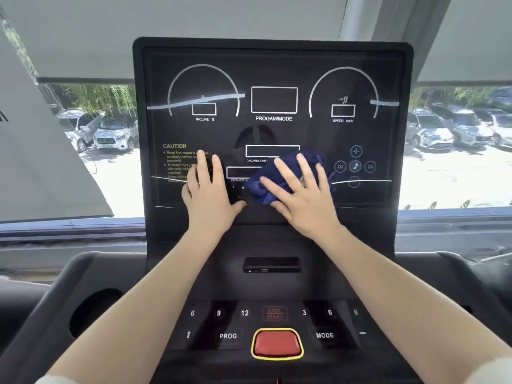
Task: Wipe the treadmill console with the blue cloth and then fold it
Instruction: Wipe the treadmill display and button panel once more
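The black treadmill console (273, 79) stands upright in front of me, with white dial markings and a yellow caution text. A bunched blue cloth (267, 180) lies against its lower middle. My right hand (300, 194) presses flat on the cloth with fingers spread, covering most of it. My left hand (212, 191) rests flat on the screen just left of the cloth, fingers straight and holding nothing.
Below the screen sits a button panel with a red stop button (277, 343), PROG and MODE keys and a small black slot (271, 264). A round cup holder (94, 311) is at the left. Windows behind show parked cars.
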{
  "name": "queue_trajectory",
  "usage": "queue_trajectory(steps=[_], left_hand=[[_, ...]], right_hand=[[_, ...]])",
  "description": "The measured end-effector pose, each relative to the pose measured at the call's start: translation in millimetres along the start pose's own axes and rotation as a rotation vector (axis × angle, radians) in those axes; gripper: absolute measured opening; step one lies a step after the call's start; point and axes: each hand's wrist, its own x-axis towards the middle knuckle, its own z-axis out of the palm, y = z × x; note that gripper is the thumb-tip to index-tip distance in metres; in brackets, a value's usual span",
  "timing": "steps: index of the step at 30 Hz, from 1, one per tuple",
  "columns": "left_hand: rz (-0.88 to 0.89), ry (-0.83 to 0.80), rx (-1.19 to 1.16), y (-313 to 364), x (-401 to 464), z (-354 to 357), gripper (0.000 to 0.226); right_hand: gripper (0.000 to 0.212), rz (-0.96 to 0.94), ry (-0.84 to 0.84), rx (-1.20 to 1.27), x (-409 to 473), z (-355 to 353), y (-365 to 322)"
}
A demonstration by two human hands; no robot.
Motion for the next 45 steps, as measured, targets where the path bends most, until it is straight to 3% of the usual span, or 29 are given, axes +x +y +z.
queue_trajectory(steps=[5, 9, 13, 18, 20, 23, 27, 33, 39, 45], left_hand=[[-0.018, 0.037, -0.062, 18.8, -8.8, 0.7, 0.111], [-0.012, 0.054, -0.047, 36.0, -20.1, 12.5, 0.119], [-0.062, 0.047, -0.056, 49.0, -35.6, 23.9, 0.122], [-0.104, 0.066, -0.066, 61.4, -48.0, 37.4, 0.112], [-0.139, 0.043, -0.07, 68.6, -46.4, 38.9, 0.114], [-0.164, 0.069, -0.036, 75.4, -44.1, 41.6, 0.115], [-0.185, 0.061, 0.027, 77.6, -45.6, 44.4, 0.112], [-0.211, 0.051, 0.014, 81.1, -45.7, 45.6, 0.11], [-0.19, 0.043, 0.017, 73.9, -46.8, 43.0, 0.107], [-0.1, 0.091, 0.01, 61.3, -49.1, 39.2, 0.067]], right_hand=[[0.044, 0.32, -0.039, 0.014, 18.4, -11.5, 82.4], [0.042, 0.408, -0.01, 0.027, 7.3, -10.4, 81.3], [0.041, 0.132, -0.04, 0.105, -46.0, -9.6, 57.4], [0.038, -0.181, -0.106, 0.128, -66.4, -13.2, 82.9], [0.038, -0.138, -0.094, 0.085, -53.3, -13.4, 105.2], [0.039, 0.118, -0.063, 0.06, -31.4, -17.7, 137.1], [0.04, 0.249, -0.037, 0.119, -33.7, -18.8, 135.7], [0.039, 0.142, -0.086, 0.162, -123.0, -17.3, 95.0], [0.036, 0.149, -0.065, 0.191, -121.7, -19.3, 98.9], [0.036, 0.148, -0.079, 0.219, -112.5, -18.9, 76.8]])
